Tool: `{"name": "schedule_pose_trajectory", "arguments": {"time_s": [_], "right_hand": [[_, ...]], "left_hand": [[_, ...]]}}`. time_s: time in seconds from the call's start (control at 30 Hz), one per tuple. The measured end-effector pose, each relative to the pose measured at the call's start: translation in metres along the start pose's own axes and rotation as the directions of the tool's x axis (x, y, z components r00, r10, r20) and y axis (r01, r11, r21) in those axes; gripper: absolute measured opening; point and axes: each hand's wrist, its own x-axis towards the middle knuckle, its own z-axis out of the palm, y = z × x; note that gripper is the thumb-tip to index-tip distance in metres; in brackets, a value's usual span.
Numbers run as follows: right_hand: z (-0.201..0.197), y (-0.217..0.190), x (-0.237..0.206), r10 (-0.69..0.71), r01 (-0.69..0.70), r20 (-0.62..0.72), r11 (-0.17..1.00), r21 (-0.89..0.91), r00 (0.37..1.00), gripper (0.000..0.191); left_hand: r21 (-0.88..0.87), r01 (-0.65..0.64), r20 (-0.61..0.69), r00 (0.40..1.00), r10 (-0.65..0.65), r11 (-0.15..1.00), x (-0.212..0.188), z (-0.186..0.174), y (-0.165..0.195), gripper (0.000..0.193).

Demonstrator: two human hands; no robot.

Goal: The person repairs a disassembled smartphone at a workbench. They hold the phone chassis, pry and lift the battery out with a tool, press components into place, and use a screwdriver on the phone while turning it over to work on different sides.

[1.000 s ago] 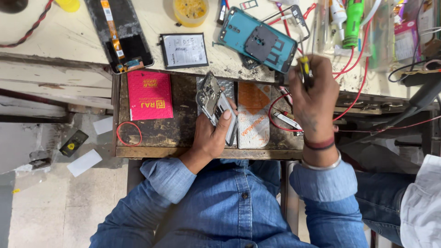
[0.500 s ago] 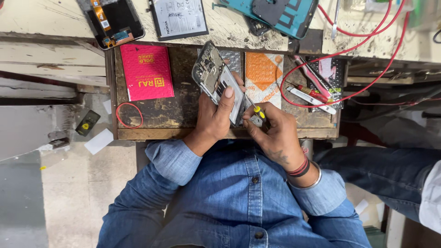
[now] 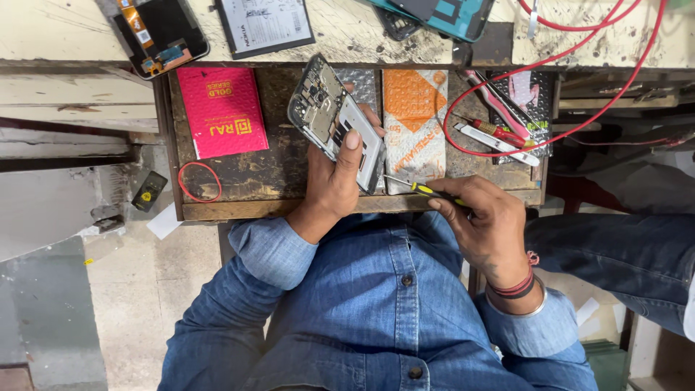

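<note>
Centre of frame: left hand point(image 3: 334, 181) closed around an opened phone point(image 3: 335, 120), circuit side up, held over the wooden drawer point(image 3: 239, 181). Lower right of centre: right hand point(image 3: 486, 224) pinching a yellow-handled screwdriver point(image 3: 418, 188), tip apparently just short of the phone's lower edge.
</note>
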Motion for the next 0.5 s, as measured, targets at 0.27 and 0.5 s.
{"name": "schedule_pose_trajectory", "arguments": {"time_s": [0.27, 0.5], "right_hand": [[0.0011, -0.0007, -0.0006, -0.071, 0.071, -0.075, 0.997, -0.007, 0.995, 0.021], [0.0015, 0.0012, 0.0002, -0.055, 0.057, -0.096, 0.998, 0.011, 0.994, 0.021]], "left_hand": [[0.001, -0.011, 0.016, 1.000, 0.011, 1.000, 0.0003, 0.0008, 0.0000, 0.070], [0.026, -0.011, 0.020, 1.000, 0.010, 1.000, 0.0012, 0.0026, 0.0037, 0.069]]}}
